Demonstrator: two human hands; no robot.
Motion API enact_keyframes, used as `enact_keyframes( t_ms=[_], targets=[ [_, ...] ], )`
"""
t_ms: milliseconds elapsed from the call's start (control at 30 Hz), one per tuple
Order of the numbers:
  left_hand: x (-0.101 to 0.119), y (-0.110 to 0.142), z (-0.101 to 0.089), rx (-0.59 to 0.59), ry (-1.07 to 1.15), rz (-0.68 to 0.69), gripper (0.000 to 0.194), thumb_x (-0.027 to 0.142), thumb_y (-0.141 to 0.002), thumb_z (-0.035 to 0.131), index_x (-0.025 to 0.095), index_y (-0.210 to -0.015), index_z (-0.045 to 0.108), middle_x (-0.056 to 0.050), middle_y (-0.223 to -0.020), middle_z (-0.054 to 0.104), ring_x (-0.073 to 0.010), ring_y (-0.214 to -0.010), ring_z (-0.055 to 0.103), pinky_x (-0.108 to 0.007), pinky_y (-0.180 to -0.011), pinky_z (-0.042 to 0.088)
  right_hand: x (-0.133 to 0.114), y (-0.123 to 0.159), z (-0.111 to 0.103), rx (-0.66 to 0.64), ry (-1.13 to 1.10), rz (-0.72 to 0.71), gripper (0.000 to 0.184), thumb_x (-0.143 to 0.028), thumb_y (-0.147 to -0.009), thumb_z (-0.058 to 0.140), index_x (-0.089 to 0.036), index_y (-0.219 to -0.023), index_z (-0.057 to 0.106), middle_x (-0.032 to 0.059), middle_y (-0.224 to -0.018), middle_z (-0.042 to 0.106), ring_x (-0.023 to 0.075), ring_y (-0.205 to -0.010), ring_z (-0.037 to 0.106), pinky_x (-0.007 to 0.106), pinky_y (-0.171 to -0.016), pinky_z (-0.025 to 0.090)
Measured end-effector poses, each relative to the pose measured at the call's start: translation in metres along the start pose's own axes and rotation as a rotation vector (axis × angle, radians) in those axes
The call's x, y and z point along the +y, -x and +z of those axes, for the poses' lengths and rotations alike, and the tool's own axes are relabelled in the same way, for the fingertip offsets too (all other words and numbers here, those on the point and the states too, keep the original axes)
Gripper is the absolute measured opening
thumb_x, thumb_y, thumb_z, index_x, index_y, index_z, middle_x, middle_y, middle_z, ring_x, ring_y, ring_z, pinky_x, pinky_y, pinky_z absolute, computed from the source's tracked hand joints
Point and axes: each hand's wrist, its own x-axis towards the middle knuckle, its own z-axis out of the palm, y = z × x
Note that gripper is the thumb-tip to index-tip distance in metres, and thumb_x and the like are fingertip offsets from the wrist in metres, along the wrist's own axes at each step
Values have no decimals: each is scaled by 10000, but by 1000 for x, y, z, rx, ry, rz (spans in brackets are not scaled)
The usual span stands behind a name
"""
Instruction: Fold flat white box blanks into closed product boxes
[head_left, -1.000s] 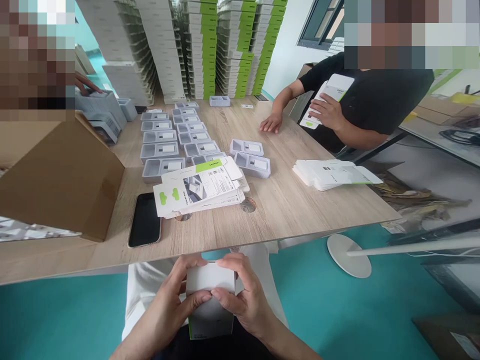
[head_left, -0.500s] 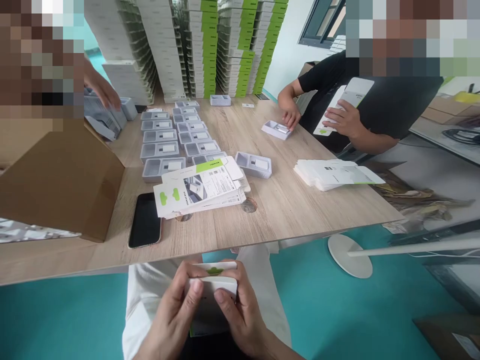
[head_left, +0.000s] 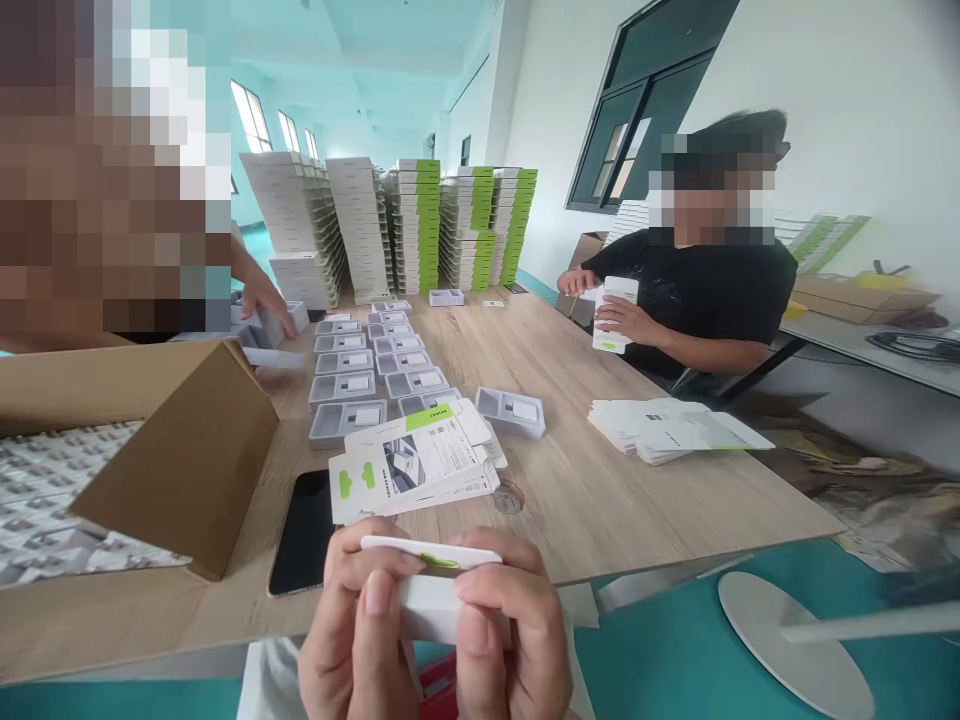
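My left hand point(head_left: 358, 630) and my right hand point(head_left: 514, 630) grip a small white carton point(head_left: 435, 590) from both sides, close to the camera. A green mark shows on its top end, and my fingers hide much of it. Both hands are raised in front of the near edge of a light wooden table point(head_left: 600, 500). Just beyond my left hand lies a black smartphone point(head_left: 304, 530). A pile of printed white-and-green carton sleeves point(head_left: 409, 460) lies beyond my hands.
Rows of grey trays with white inserts point(head_left: 349, 390) stand on the table beside a brown cardboard box point(head_left: 187, 465). A co-worker at right holds a white carton point(head_left: 615, 315). Flat white cartons point(head_left: 675, 430) lie nearby. Tall carton stacks point(head_left: 416, 225) rise behind.
My view has tilted up, showing more of the room. My hands have raised the carton, now seen end-on. The co-worker's tray is out of sight, and their carton stands more upright.
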Motion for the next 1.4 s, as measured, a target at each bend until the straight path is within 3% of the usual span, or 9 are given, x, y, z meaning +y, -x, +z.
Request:
enact_keyframes(
  t_ms=[167, 300, 400, 567, 733, 900, 1033, 1133, 1400],
  targets=[
    [-17, 13, -8, -37, -7, -26, 141, 455, -1066, 609, 344, -991, 655, -9, -1099, 662, -217, -1037, 638, -364, -915, 622, -3, -23, -7, 111, 51, -102, 206, -133, -1024, 476, -295, -1133, 542, 23, -813, 629, 240, -768, 715, 364, -638, 602],
    [-6, 23, -8, -2, 15, -316, 126, 488, -1081, 557, 368, -1042, 564, -3, -1174, 720, -240, -1094, 722, -425, -904, 670, 2, -22, -4, 123, 84, -163, 132, -222, -1091, 418, -276, -1130, 532, 18, -795, 572, 230, -744, 696, 358, -618, 613],
    [2, 22, -4, 32, 124, -489, 163, 525, -1065, 578, 366, -1045, 555, 19, -1126, 744, -224, -1082, 753, -392, -902, 677, 4, -20, 1, 158, 45, -183, 119, -244, -1117, 409, -262, -1139, 525, 24, -842, 555, 213, -765, 677, 341, -622, 610],
    [4, 15, 3, -9, 270, -468, 196, 477, -973, 748, 353, -1047, 616, 42, -1030, 686, -178, -1007, 725, -302, -939, 643, 4, -18, 8, 252, -132, -60, 131, -162, -1112, 462, -271, -1183, 468, 62, -1039, 594, 193, -886, 665, 326, -708, 610],
    [-8, 8, 1, 0, 310, -513, 298, 494, -926, 803, 354, -1157, 678, 12, -1137, 765, -208, -1140, 747, -287, -985, 633, 5, -14, 8, 140, -205, -11, 116, -174, -1144, 400, -266, -1214, 418, 95, -1145, 611, 197, -1006, 655, 366, -846, 615],
    [-24, 2, -8, -109, 300, -516, 415, 527, -885, 847, 324, -1221, 711, -51, -1225, 818, -285, -1214, 762, -381, -1020, 639, -7, -9, 9, 81, -280, 304, 72, -258, -1171, 357, -309, -1222, 358, 135, -1349, 578, 226, -1176, 642, 427, -944, 614],
    [-28, 5, -7, -18, 163, -409, 434, 537, -891, 836, 286, -1238, 764, -68, -1284, 789, -272, -1203, 745, -339, -1021, 611, -11, -5, 11, 145, -457, 518, 90, -273, -1159, 411, -336, -1150, 347, 70, -1217, 603, 220, -1054, 694, 436, -910, 638],
    [-28, 6, -7, -11, 141, -387, 459, 544, -869, 856, 289, -1244, 788, -69, -1338, 773, -285, -1270, 711, -343, -1065, 583, -8, -3, 10, 157, -519, 542, 129, -269, -1144, 441, -349, -1123, 342, 37, -1172, 610, 219, -1030, 689, 471, -938, 623],
    [-28, -11, -23, -111, 270, -615, 581, 598, -897, 797, 373, -1426, 713, -28, -1411, 782, -249, -1464, 606, -257, -1140, 525, -5, -10, 6, 111, -623, 520, 120, -339, -1137, 481, -364, -1145, 364, 32, -1213, 647, 225, -1095, 692, 488, -949, 620]
  ],
)
